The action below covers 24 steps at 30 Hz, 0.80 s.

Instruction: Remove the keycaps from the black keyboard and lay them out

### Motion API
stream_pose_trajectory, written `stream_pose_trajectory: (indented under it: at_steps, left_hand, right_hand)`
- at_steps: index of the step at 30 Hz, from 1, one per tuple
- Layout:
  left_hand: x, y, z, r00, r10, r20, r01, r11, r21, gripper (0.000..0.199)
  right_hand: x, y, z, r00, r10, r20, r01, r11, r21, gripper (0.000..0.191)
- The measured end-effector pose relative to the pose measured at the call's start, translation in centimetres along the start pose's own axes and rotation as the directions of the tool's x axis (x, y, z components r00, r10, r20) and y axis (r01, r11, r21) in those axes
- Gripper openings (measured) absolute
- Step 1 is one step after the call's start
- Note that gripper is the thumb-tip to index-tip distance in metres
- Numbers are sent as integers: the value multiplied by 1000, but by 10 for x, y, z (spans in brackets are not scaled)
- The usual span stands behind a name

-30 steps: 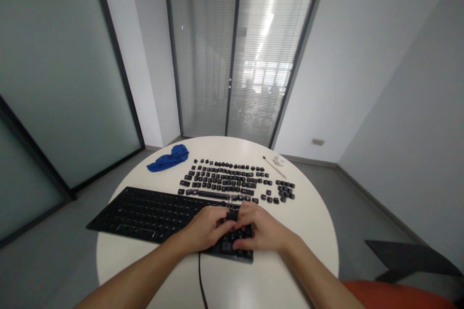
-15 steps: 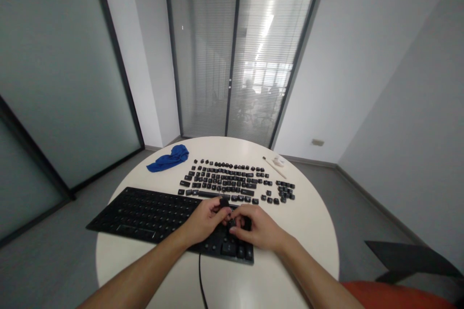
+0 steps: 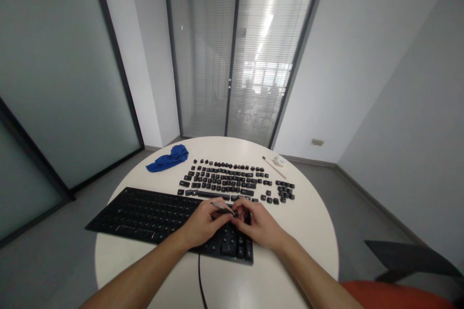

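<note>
A black keyboard [image 3: 159, 212], most of its keycaps off, lies slanted across the near part of the round table. My left hand [image 3: 206, 221] is over its right part, fingers closed round a thin tweezer-like tool [image 3: 222, 207] whose tip points right. My right hand [image 3: 255, 224] touches the left one there, its thumb and forefinger pinched near the tool's tip; a small dark piece [image 3: 236, 213] shows between the fingertips, too small to name. Some keycaps [image 3: 229, 247] sit on the keyboard's right end. Loose keycaps [image 3: 217, 178] lie in rows beyond the keyboard.
On the white table [image 3: 232, 285] are a blue cloth [image 3: 168, 158] at the back left and a thin brush [image 3: 274, 167] beside small white items [image 3: 279, 160] at the back right. A black cable [image 3: 200, 280] runs towards me. An orange seat [image 3: 395, 295] stands at the lower right.
Both hands have shifted slightly over the keyboard, and the tool in my left hand now shows, pointing right. The dark piece earlier seen at my left fingers is no longer visible there.
</note>
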<state>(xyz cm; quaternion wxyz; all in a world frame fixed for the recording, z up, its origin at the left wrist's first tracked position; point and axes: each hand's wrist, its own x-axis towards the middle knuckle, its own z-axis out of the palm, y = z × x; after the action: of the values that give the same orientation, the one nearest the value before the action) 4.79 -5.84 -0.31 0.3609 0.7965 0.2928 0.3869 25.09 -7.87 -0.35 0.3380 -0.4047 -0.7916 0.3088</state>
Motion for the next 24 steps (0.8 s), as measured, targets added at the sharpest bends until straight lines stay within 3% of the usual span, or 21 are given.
stream_pose_trajectory:
  at_steps: [11, 24]
  left_hand:
    - [2, 2, -1, 1000, -19, 9, 19, 999, -50, 18]
    - [-1, -2, 1, 995, -35, 96, 47, 991, -125, 18]
  right_hand:
    - [1, 2, -6, 999, 25, -43, -23, 998, 54, 18]
    - [0, 23, -9, 998, 23, -61, -14, 988, 152, 19]
